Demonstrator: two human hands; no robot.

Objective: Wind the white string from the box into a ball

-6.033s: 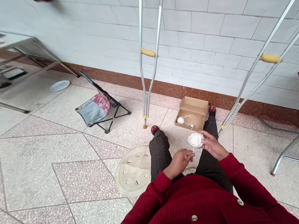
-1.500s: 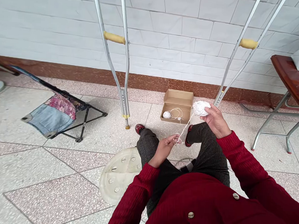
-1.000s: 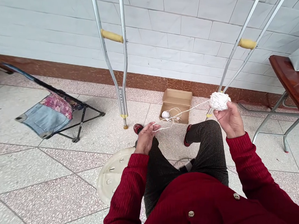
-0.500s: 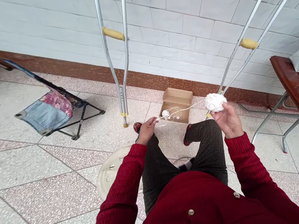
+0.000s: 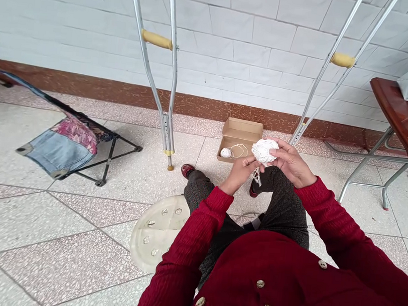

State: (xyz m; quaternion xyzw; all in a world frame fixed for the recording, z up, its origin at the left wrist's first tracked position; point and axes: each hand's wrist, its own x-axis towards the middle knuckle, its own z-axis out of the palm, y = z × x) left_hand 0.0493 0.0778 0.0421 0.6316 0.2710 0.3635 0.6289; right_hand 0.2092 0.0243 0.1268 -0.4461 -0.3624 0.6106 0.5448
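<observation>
A ball of white yarn [image 5: 263, 151] is held above my knees by my right hand [image 5: 293, 164], thumb on its front and fingers behind. My left hand [image 5: 240, 174] is closed in a pinch on the white strand, close below the ball's left side. Short loops of loose yarn [image 5: 257, 177] dangle under the fingertips. On the floor past my feet lies an open cardboard box [image 5: 243, 129]. Inside it are a smaller white yarn ball [image 5: 226, 153] and a loose curl of strand.
Two metal crutches with yellow grips [image 5: 157, 39] [image 5: 342, 59] lean on the tiled wall. At left stands a folding stool [image 5: 66, 144]. A reddish-brown table [image 5: 398, 109] is at right. A round pale plastic stool [image 5: 157, 232] is beside my left leg.
My right hand has brought the yarn ball left and slightly down, and my left hand has moved right to meet it. The strand stretched between them is now gathered close.
</observation>
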